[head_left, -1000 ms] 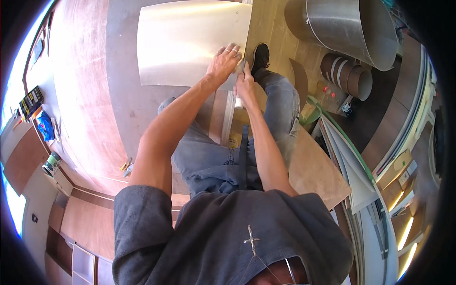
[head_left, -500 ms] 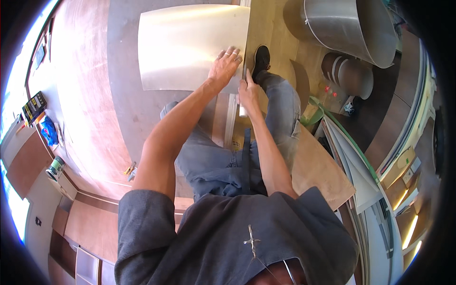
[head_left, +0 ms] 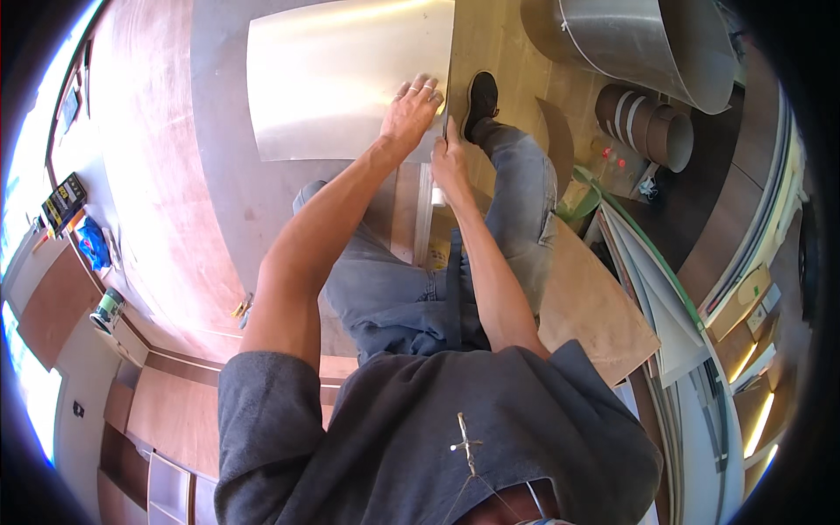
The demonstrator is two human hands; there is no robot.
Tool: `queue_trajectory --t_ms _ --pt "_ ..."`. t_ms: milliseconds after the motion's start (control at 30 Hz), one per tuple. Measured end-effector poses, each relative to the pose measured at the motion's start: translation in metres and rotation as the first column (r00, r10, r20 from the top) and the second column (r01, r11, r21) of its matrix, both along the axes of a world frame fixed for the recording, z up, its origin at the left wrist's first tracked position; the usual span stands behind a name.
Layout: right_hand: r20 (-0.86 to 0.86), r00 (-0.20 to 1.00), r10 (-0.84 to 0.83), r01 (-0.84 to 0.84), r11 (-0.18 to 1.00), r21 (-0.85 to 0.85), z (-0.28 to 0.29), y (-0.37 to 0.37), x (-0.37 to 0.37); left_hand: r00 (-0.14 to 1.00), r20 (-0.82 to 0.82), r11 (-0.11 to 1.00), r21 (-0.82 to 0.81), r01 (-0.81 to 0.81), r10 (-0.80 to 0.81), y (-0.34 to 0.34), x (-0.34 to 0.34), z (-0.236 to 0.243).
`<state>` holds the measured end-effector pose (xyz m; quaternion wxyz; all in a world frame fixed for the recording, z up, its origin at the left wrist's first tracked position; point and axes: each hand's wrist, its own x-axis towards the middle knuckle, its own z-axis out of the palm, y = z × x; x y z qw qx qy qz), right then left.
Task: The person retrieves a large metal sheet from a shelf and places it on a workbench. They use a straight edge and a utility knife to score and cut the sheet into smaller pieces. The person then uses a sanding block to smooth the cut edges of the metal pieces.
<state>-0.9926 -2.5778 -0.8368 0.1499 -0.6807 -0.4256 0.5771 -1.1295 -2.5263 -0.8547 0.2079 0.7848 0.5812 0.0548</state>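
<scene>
A pale, shiny metal sheet (head_left: pixel 332 83) lies on a grey board (head_left: pixel 219 201). My left hand (head_left: pixel 407 122) rests flat on the sheet near its right edge, fingers out and slightly apart, with a ring showing. My right hand (head_left: pixel 449 164), just below and right of it, is closed on a slender tool with a white end (head_left: pixel 437 198), held along that edge; much of the tool is hidden.
Right: a large curved metal sheet (head_left: pixel 630 52), a brown roll (head_left: pixel 661 131), leaning sheets (head_left: pixel 656 324), my shoe (head_left: pixel 481 101) on the wooden floor (head_left: pixel 499 39). Left: a pinkish plywood surface (head_left: pixel 140 157), blue package (head_left: pixel 92 241), can (head_left: pixel 107 311) and small tool (head_left: pixel 241 308).
My right hand moved down along the sheet's edge, then back up a little, still gripping the tool. My left hand stays on the sheet. The whole view has shifted slightly.
</scene>
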Motion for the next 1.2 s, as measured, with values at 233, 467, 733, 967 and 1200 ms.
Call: queue_trajectory --t_ms 233,467,733,967,1200 --pt "0.062 0.995 0.080 -0.080 0.997 0.002 -0.005 -0.006 0.009 0.999 0.026 0.998 0.045 -0.035 0.034 0.003 0.001 -0.012" --pt "0.008 1.000 0.019 -0.019 0.999 -0.042 0.005 0.007 0.009 0.998 0.053 0.999 -0.027 -0.037 0.038 -0.006 0.006 -0.003" --pt "-0.070 0.996 -0.060 0.057 0.998 -0.037 -0.015 0.009 0.017 0.998 0.043 0.998 -0.044 -0.033 0.035 -0.005 0.007 -0.007" --pt "0.219 0.975 -0.027 -0.005 0.989 0.145 -0.045 0.001 0.024 0.998 0.042 0.998 0.013 -0.056 0.055 -0.005 0.006 -0.004" --pt "0.257 0.966 -0.026 -0.004 0.993 0.115 -0.053 0.001 0.027 0.994 0.093 0.998 0.027 0.059 -0.061 -0.042 -0.003 -0.011"
